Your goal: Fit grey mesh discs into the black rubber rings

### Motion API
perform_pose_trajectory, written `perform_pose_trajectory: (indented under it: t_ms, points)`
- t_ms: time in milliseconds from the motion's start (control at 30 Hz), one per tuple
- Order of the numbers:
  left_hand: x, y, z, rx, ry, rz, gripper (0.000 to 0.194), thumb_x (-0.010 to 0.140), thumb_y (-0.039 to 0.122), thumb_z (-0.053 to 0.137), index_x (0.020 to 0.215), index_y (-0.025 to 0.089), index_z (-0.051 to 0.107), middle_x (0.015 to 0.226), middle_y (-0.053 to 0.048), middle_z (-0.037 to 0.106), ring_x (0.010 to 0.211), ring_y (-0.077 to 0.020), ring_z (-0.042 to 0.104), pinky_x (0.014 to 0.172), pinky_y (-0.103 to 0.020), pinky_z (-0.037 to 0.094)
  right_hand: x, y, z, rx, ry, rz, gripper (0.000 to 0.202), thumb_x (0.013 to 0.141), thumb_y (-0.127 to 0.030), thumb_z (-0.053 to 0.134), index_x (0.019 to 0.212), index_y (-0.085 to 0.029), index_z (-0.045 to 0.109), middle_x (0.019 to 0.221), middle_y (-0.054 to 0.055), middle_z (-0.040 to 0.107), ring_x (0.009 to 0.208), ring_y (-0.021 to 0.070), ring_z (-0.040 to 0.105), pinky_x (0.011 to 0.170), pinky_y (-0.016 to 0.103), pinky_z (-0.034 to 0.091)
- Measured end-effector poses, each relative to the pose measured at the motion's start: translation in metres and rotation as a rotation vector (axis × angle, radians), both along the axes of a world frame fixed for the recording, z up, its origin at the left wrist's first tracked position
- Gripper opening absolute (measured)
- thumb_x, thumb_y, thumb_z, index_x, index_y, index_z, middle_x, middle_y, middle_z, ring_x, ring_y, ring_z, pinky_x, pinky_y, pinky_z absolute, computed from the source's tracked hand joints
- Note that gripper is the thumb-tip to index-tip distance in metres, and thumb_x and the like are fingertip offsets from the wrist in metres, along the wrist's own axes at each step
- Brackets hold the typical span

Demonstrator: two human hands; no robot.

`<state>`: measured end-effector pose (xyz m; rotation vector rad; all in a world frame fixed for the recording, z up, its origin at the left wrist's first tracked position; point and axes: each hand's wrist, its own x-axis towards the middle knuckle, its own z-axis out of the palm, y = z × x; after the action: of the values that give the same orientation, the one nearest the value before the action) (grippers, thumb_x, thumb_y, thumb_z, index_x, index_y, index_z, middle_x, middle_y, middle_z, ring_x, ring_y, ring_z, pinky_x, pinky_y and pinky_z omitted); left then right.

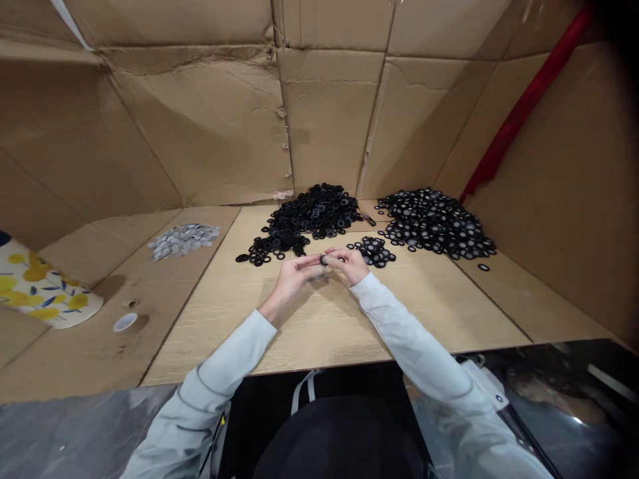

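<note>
Both hands meet over the middle of the wooden board (319, 332). My left hand (294, 276) and my right hand (351, 264) pinch a small black ring (323, 260) between their fingertips. Behind them lies a big heap of black rings (314, 213). Close to my right hand is a small pile of black rings with pale centres (373, 251). A larger heap of such filled rings (439, 223) spreads at the back right. Thin pale grey discs (184, 240) are piled at the left.
Cardboard walls (329, 126) rise behind and at both sides. A floral-patterned cylinder (47, 286) and a small white round item (125, 322) are at the left. A small dark tool (368, 219) lies between the back heaps. Red cloth (524, 110) hangs at the right.
</note>
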<state>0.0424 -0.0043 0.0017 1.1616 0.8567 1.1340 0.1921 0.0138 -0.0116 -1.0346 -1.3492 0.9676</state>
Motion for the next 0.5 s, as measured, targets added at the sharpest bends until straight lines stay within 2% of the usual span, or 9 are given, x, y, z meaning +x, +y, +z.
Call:
perform_pose_trajectory:
  t_ms: [167,267,500]
  points:
    - [0.0011,-0.0005,-0.0022,-0.045,-0.015,0.049,0.034,0.051,0.021,0.078,0.082,0.011,0.068,0.083,-0.01,0.07,0.069,-0.0177,0.064,0.075,-0.035,0.048,-0.0029,0.0005,-0.0039,0.029,-0.006,0.014,0.02,0.052,-0.038,0.071,0.052,-0.019,0.066,0.073,0.004,0.06,0.081,0.0201,0.056,0.084,0.038,0.041]
    - [0.0045,-0.0014,-0.0027,0.002,0.023,0.036,0.03,0.051,0.022,0.077,0.077,0.011,0.067,0.074,-0.007,0.068,0.063,-0.0152,0.062,0.068,-0.031,0.048,-0.0045,0.0016,-0.0068,0.021,0.023,0.018,0.021,0.054,-0.039,0.07,0.051,-0.018,0.065,0.069,0.003,0.057,0.082,0.0203,0.055,0.086,0.038,0.039]
    - [0.0094,0.0001,-0.0068,0.088,-0.008,0.146,0.034,0.051,0.02,0.075,0.079,0.015,0.057,0.059,0.002,0.06,0.054,-0.0099,0.055,0.055,-0.023,0.043,-0.0087,0.003,-0.0099,0.073,-0.064,-0.092,0.025,0.057,-0.041,0.068,0.052,-0.017,0.061,0.076,0.004,0.05,0.081,0.0188,0.051,0.078,0.035,0.042]
